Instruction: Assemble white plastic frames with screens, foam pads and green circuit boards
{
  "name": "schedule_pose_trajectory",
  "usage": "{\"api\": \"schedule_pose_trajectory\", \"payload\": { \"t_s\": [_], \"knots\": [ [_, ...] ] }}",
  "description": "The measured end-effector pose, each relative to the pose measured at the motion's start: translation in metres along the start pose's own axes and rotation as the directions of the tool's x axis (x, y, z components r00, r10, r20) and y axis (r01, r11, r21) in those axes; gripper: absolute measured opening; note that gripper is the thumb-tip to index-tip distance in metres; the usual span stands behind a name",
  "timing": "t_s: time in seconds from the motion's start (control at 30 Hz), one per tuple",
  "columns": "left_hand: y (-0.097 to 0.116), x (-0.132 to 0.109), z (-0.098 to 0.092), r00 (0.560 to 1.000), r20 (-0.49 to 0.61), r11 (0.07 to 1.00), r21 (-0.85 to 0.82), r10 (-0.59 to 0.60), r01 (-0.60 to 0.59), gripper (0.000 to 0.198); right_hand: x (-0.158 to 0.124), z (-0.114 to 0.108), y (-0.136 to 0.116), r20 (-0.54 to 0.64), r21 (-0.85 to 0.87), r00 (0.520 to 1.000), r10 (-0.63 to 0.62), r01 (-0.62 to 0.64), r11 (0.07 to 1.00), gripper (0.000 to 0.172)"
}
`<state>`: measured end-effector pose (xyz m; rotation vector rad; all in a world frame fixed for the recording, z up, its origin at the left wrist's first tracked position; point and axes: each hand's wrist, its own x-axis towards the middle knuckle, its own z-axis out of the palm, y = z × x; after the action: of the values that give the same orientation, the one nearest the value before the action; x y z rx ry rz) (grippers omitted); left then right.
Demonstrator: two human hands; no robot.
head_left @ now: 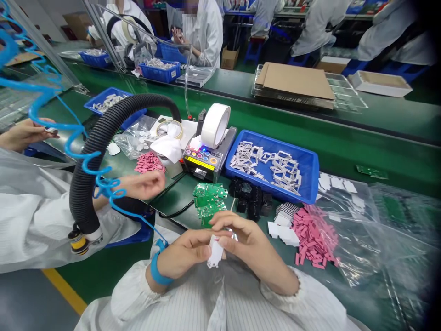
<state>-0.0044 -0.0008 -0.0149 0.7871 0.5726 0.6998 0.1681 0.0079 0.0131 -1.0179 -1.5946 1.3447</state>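
Observation:
Between my two hands, close to my chest, is a small white plastic frame piece (pixel 216 252) with notched lower edges. My left hand (pixel 184 253), with a blue wrist strap (pixel 159 269), pinches its left side. On the other side, the thumb and fingers of my right hand (pixel 246 243) close on it, covering its upper part; a bit of pink shows at its top. Just beyond my hands lie green circuit boards (pixel 210 201) and a stack of black parts (pixel 251 197). To the right are white sheet pieces (pixel 283 232) and a heap of pink strips (pixel 313 236).
A blue bin (pixel 315 172) holds white frames. Behind stands a tape dispenser (pixel 203 158) with a white tape roll (pixel 215 125). A black hose (pixel 120 117) and blue coiled cord (pixel 74 147) arch at left, near a co-worker's hand (pixel 144 185). Plastic bags (pixel 361 243) lie right.

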Motion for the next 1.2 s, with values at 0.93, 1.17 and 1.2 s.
{"api": "schedule_pose_trajectory", "payload": {
  "t_s": [0.93,1.17,1.2],
  "knots": [
    [-0.002,-0.062,-0.034,0.768,-0.475,0.741,0.672,0.429,0.001,0.031,0.045,0.04,-0.008,0.094,0.017,0.964,0.247,-0.25,0.968,0.019],
    [-0.034,-0.121,-0.126,0.392,-0.92,0.786,-0.248,-0.008,-0.566,0.036,0.081,0.022,0.034,-0.205,0.529,0.765,0.61,-0.438,0.727,0.021],
    [-0.035,-0.13,-0.134,0.372,-0.928,0.721,-0.277,-0.03,-0.635,0.038,0.086,0.021,0.037,-0.217,0.564,0.735,0.642,-0.442,0.698,0.019]
  ]
}}
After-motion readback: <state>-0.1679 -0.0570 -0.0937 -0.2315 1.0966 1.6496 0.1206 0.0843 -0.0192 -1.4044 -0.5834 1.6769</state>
